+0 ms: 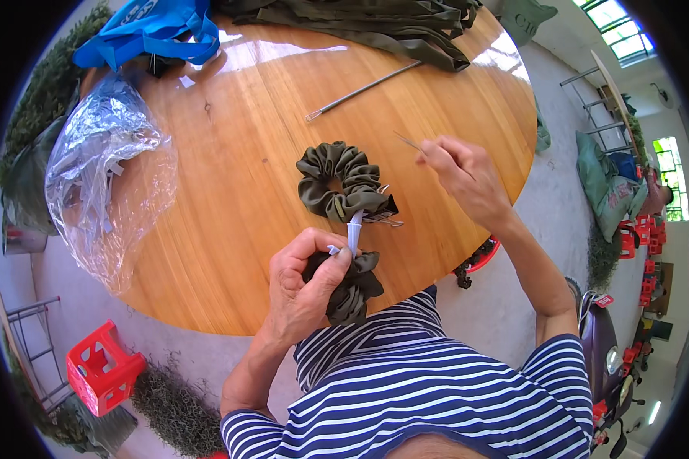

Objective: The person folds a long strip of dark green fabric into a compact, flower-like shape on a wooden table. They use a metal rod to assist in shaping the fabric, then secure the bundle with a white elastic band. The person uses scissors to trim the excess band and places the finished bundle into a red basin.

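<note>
A round wooden surface (pixel 230 153) carries an olive scrunchie (pixel 341 182). Left hand (pixel 302 287) fingers clamp gathered olive fabric (pixel 354 287) and white elastic (pixel 354 229) at its near edge. Right hand (pixel 463 176) fingers pinch a thin needle (pixel 407 141) above it.

Ruffled olive fabric band (pixel 343 187) with white elastic (pixel 354 229) curls on table.

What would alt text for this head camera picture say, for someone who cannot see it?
Seen from above, a person's left hand grips gathered olive fabric with white elastic running to a ruffled olive scrunchie on a round wooden table. The right hand pinches a thin needle-like metal tool.
</note>
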### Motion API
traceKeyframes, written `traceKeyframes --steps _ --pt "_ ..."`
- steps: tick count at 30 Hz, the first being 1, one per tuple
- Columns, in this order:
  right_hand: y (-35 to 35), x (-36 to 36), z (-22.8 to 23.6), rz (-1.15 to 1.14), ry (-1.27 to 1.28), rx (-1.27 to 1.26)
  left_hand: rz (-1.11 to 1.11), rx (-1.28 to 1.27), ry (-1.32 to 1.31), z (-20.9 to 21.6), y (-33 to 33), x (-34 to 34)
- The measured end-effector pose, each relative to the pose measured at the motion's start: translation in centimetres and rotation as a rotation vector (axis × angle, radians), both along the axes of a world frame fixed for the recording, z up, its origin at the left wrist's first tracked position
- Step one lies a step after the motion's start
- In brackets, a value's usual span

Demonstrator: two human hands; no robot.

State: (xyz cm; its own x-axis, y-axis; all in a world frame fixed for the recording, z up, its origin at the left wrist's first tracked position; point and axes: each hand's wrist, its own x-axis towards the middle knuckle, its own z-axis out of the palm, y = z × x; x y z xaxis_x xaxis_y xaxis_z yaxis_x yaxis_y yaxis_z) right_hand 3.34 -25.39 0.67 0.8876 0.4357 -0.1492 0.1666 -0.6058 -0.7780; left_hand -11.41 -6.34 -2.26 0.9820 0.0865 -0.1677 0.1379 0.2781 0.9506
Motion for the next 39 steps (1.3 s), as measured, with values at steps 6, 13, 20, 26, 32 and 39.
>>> traceKeyframes --steps 6,13,20,26,32,39 --pt "1.0 0.6 -1.3 0.080 -0.945 -0.119 0.111 -0.001 -0.109 -0.5 -0.3 -0.5" --pt "2.0 -7.1 0.0 0.265 -0.285 0.300 0.138 0.031 -0.242 -1.0 -2.2 -0.2" --pt "2.1 -7.3 -1.8 0.138 -0.200 0.502 0.267 -0.046 -0.185 -1.6 -3.5 0.0" --pt "1.7 -7.5 -1.3 0.314 0.363 0.769 0.230 -0.269 -0.041 -2.7 -3.4 -0.4" --pt "1.7 -7.6 -1.8 0.119 0.526 0.675 0.281 0.426 -0.237 -1.4 -4.0 -0.8" --pt "1.1 -8.4 -1.6 0.152 0.752 0.707 0.114 1.143 -0.845 1.4 -2.5 -0.2"
